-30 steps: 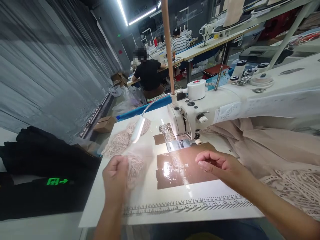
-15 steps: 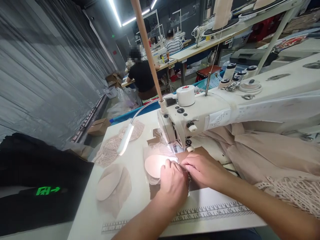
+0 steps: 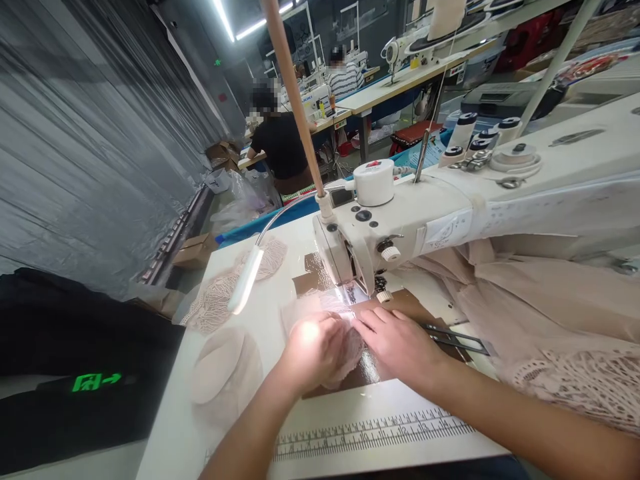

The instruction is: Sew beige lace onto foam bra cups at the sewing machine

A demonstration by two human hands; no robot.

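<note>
Both hands rest on a lace cup (image 3: 349,351) that lies on the brown patch (image 3: 406,305) at the middle of the desk (image 3: 170,427), just on the near side of the needle (image 3: 351,294) of the sewing machine (image 3: 425,213). The left hand (image 3: 313,348) curls over the cup's left half. Lamp (image 3: 245,289) glare washes it out, so whether it pinches the cloth cannot be told. The right hand (image 3: 400,341) lies flat, fingers (image 3: 367,321) stretched leftward and pressing the cup's far edge.

From the hands, the needle lies straight toward the far edge, with the cup's far rim almost touching the foot. The cup seems to run crosswise, along the near edge, though the hands hide most of it. The right fingertips are the nearer to the needle.

Half a second ago the cup's pale inner face showed to the left of the left hand. Now that hand covers it, and only lace shows between the hands. Scissors (image 3: 456,339) have also come into view to the right of the right wrist. A spare pad (image 3: 219,363) stays near the left edge.
</note>
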